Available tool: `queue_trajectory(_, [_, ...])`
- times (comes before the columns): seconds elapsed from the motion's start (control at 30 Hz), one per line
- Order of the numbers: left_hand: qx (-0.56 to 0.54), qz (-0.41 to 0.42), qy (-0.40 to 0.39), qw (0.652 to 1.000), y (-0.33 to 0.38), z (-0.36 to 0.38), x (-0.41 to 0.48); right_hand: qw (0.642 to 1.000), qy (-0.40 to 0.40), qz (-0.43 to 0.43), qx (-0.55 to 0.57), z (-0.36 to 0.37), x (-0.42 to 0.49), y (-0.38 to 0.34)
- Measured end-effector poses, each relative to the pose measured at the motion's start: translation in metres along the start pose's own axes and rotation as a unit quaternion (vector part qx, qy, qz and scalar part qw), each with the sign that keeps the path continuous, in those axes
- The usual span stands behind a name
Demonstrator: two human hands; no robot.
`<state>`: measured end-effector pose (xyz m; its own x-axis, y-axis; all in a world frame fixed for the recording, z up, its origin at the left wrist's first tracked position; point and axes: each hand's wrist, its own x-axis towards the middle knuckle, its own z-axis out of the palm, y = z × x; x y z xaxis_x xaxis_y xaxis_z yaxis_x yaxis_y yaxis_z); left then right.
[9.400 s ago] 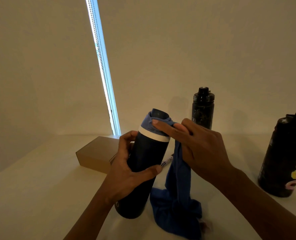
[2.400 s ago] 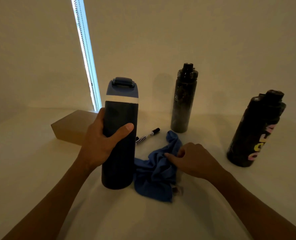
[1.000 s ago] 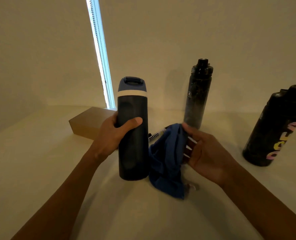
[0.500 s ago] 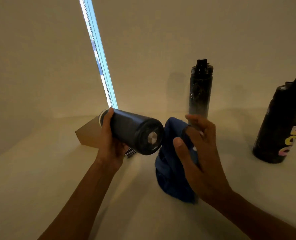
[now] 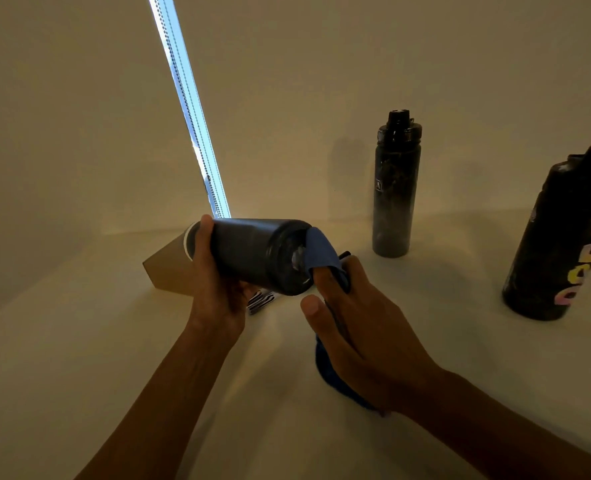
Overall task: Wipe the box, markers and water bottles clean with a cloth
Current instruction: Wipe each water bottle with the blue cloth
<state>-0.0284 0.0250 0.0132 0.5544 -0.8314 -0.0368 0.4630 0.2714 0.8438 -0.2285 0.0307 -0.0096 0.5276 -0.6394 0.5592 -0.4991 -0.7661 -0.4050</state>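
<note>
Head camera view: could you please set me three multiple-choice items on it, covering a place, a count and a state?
1. Where is the cardboard box? A) behind the left hand; B) far right; C) on the floor.
2. How many bottles stand upright on the table? A) one; B) two; C) three.
3. How is the dark blue bottle held? A) upright; B) on its side; C) upside down.
Key: 1 A, it shows past that hand; 2 B, the slim black bottle and lettered black bottle; 3 B, gripped level, the right hand pressing the blue cloth on its base.
</note>
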Motion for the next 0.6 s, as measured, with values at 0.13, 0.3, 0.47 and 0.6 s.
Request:
queue_trajectory(0.13, [0.001, 0.021, 0.002, 1.0, -0.003, 0.002, -0.001, 1.0, 0.009, -0.018, -0.011, -0.008, 0.003, -0.008])
queue_trajectory(0.3, [0.002, 0.027, -0.002, 1.0, -0.002, -0.004, 0.002, 0.997, 0.015, -0.059, -0.053, -0.007, -0.003, -0.014])
queue_trajectory(0.47, [-0.011, 0.021, -0.003, 1.0, 0.0, -0.008, 0.004, 0.995, 0.006, -0.069, -0.077, -0.001, -0.005, 0.002])
queue_trajectory(0.6, [-0.014, 0.01, -0.007, 1.0, 0.0, -0.01, 0.005, 0.997, 0.02, -0.031, -0.073, -0.01, -0.001, 0.011])
